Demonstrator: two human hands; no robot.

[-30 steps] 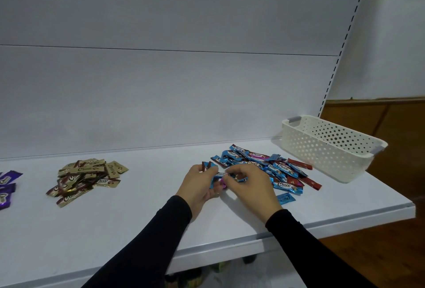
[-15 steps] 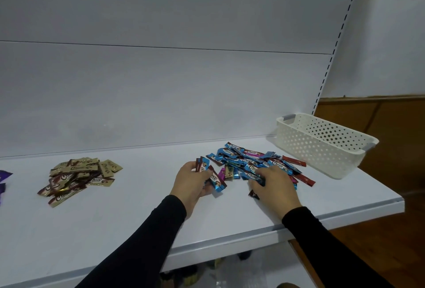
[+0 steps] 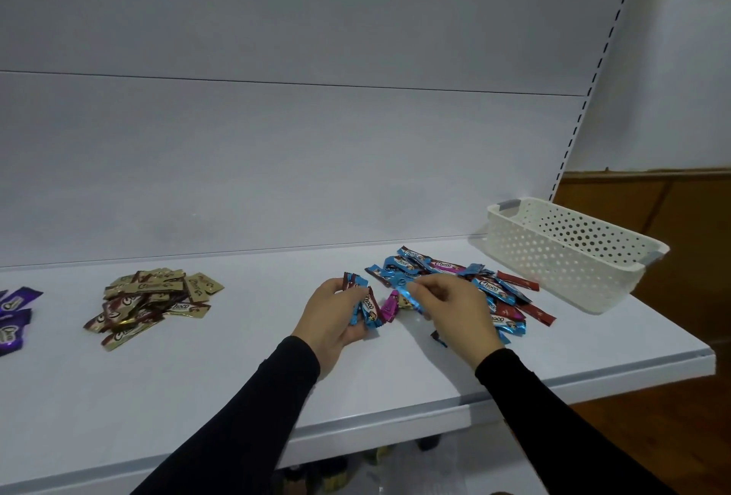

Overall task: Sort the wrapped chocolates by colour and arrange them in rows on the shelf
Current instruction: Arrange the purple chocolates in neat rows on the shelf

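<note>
Blue wrapper (image 3: 409, 294) is now being lifted in my right hand (image 3: 455, 310), pinched at the fingertips above the mixed pile (image 3: 466, 281); half a second ago that hand was pressing on the pile. My left hand (image 3: 336, 316) is still gripping a blue bundle (image 3: 366, 308). Gold pile (image 3: 154, 302) is lying far left on the shelf (image 3: 237, 376); I am judging blue sorting underway.

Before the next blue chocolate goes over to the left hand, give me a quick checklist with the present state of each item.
1. Left hand has a grip on a bunch of blue chocolates: ok.
2. Right hand pinches one blue chocolate: ok.
3. Gap between the hands open for the handover: ok.
4. Mixed pile sorted: not ok; red and pink wrappers remain among the blue.
5. Gold pile set in rows: not ok, a loose heap.
6. Basket empty: cannot tell.
</note>
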